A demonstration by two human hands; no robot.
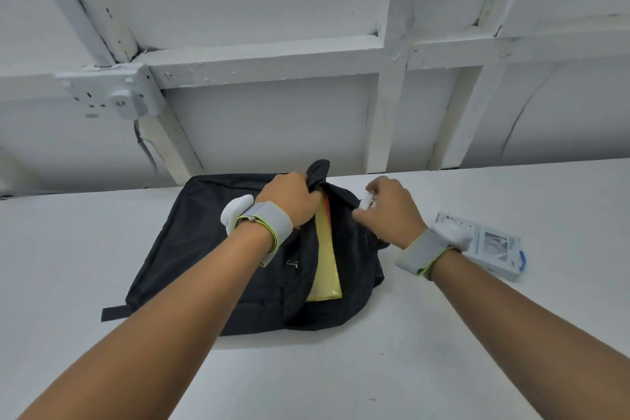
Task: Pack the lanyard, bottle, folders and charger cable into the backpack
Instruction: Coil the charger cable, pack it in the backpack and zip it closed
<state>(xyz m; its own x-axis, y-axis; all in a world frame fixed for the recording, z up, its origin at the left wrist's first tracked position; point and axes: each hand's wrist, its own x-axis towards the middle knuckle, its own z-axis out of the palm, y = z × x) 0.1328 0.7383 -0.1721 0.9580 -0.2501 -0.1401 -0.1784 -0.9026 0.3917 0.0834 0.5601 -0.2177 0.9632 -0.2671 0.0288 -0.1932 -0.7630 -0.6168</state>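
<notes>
A black backpack lies flat on the white table. My left hand is shut on the fabric edge of its top opening and holds it up. A yellow folder sticks into the opening, with the edge of a red one just behind it. At the right side of the opening, my right hand pinches a small white object; my fingers hide most of it, so I cannot tell what it is. A boxed charger cable lies on the table right of my right wrist.
A white panelled wall with beams rises right behind the table. A wall socket with a white plug sits at the upper left, its cable hanging down. A black strap trails from the backpack's near left corner.
</notes>
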